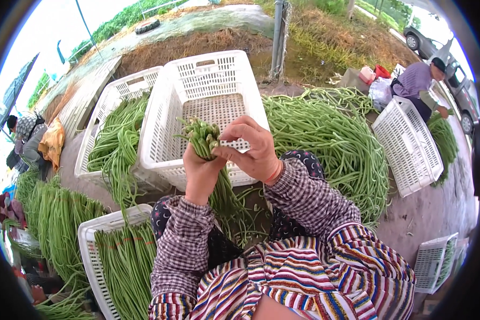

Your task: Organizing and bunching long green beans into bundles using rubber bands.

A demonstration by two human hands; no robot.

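Note:
My left hand (202,172) is closed around a bunch of long green beans (203,138), the stem ends up and the long ends hanging down between my knees. My right hand (254,150) is at the right side of the bunch's top, thumb and forefinger curled at the stem ends; whether they pinch a bean is hard to tell. A red band circles my right wrist. Behind the hands stands a white plastic crate (208,86) with a perforated floor. Loose long beans (324,144) lie in a large heap to the right.
A crate of loose beans (80,164) stands at left, and another (87,240) holds banded bundles nearer me. More bundles (64,224) stand far left. At right, a person (416,82) works beside a tilted white crate (408,146). Other people are at left. A metal post (278,40) rises behind.

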